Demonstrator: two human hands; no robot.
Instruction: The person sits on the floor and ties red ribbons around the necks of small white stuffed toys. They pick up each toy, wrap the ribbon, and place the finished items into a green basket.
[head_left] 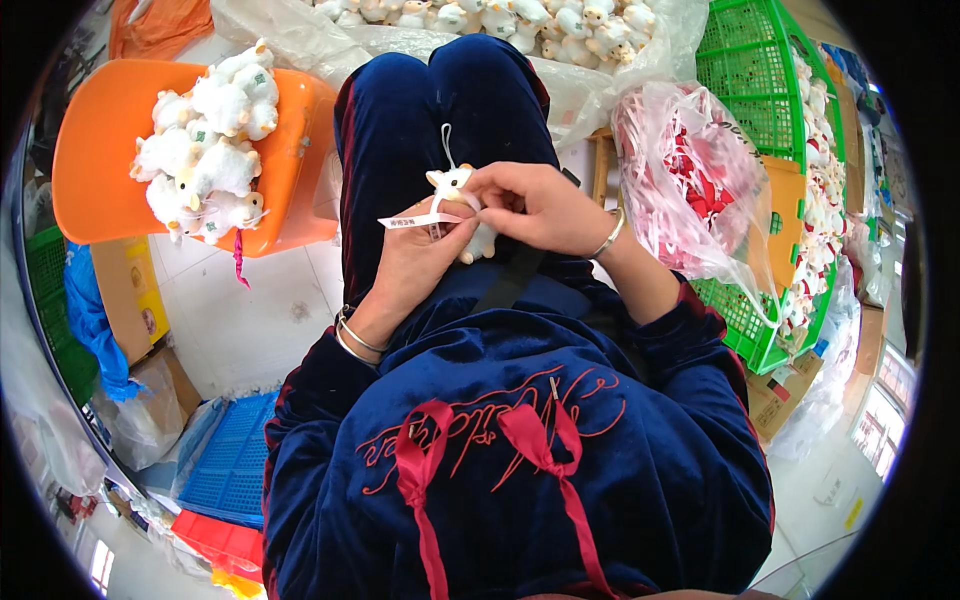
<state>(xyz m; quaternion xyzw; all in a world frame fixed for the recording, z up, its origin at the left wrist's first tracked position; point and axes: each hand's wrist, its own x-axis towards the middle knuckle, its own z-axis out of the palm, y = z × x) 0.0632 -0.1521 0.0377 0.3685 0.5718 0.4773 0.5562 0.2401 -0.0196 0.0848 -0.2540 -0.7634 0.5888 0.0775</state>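
A small white plush animal (480, 246) with a pale head and a thin white hanging loop (447, 145) rests above my lap. My left hand (412, 258) is closed around its body from the left. A narrow white ribbon (402, 221) with dark print runs round the toy's neck, and one end sticks out over my left fingers. At the neck, my right hand (535, 208) pinches the ribbon with bent fingers; its fingertips partly cover the toy. Both hands touch the toy.
To the left, an orange stool (100, 150) bears a pile of white plush toys (215, 140). More toys lie in a clear plastic sheet (400, 40) beyond my knees. On the right are a plastic bag of pink and red ribbons (690, 180) and green crates (740, 65). A blue crate (228, 465) stands lower left.
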